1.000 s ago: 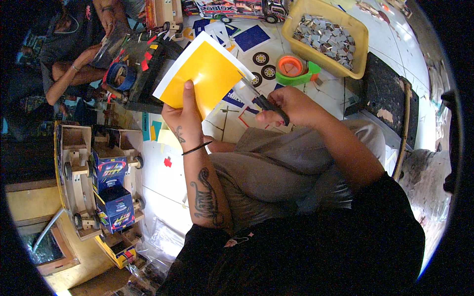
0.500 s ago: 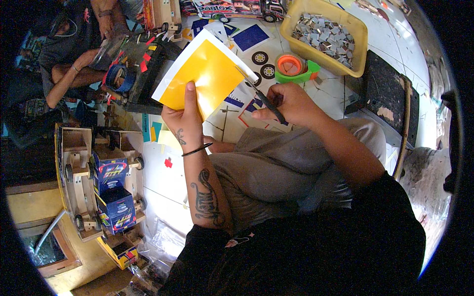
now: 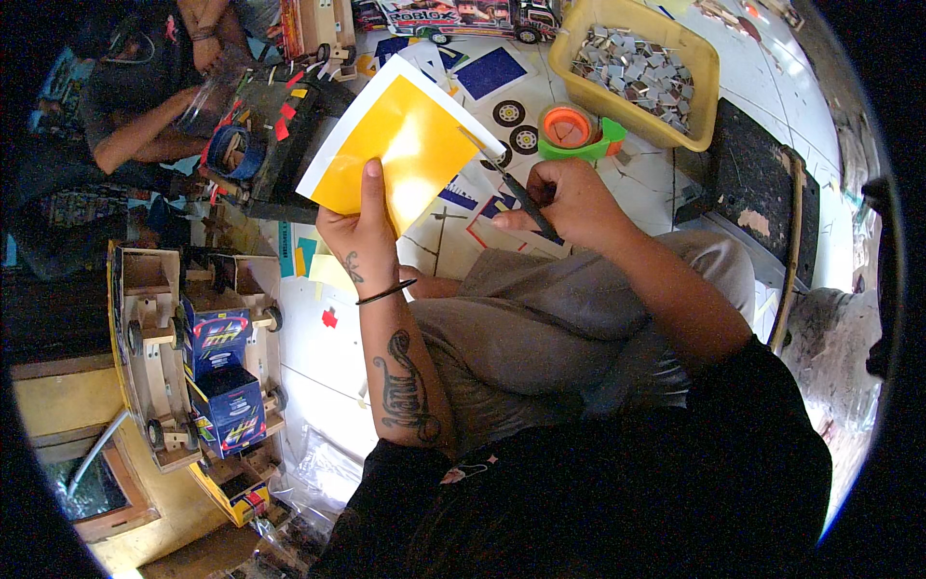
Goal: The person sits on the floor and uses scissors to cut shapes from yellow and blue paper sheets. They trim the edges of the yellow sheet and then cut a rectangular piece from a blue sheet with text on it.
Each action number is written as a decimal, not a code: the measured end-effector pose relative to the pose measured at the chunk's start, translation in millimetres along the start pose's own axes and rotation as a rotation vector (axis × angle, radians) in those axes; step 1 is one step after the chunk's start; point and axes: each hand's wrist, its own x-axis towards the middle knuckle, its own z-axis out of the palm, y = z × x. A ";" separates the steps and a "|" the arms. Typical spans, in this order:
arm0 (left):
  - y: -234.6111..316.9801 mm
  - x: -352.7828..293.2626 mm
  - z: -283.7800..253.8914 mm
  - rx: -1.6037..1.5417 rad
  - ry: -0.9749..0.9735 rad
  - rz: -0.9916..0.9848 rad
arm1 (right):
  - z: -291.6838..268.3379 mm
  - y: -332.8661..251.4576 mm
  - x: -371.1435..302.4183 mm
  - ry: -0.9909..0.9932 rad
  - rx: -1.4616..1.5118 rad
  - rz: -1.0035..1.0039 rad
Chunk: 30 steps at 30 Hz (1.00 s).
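Your left hand (image 3: 355, 230) pinches the yellow sheet (image 3: 405, 130), thumb on its face, and holds it up above the white tiled floor (image 3: 313, 386). Your right hand (image 3: 571, 205) is closed around the black-handled scissors (image 3: 527, 203), their blades at the sheet's right corner; you can't tell how far they are parted. The step in hand looks like cutting along the upper-right white margin (image 3: 397, 66). The next move likely calls for a steady sheet and blades aligned with that margin.
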 end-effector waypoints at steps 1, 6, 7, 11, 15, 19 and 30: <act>0.0 -0.3 0.5 -0.015 0.001 0.000 | -0.1 0.1 -0.1 -0.004 0.006 0.004; 0.7 -1.7 1.5 -0.006 -0.014 -0.021 | 0.9 2.0 1.1 0.042 -0.059 -0.052; 0.3 -2.4 2.5 -0.013 -0.026 -0.022 | 1.4 2.4 1.5 0.038 -0.049 -0.038; -0.1 -2.9 2.9 -0.035 -0.051 -0.034 | 3.1 3.5 2.1 0.043 -0.044 -0.028; -0.6 -2.6 2.4 -0.035 -0.056 -0.034 | 2.2 3.8 2.0 0.051 -0.073 -0.029; -0.5 -2.6 2.4 -0.018 -0.054 -0.030 | 0.3 4.4 2.1 -0.007 -0.040 0.028; 1.7 -6.5 5.7 0.067 -0.100 -0.020 | 4.0 6.8 2.7 0.069 -0.031 -0.034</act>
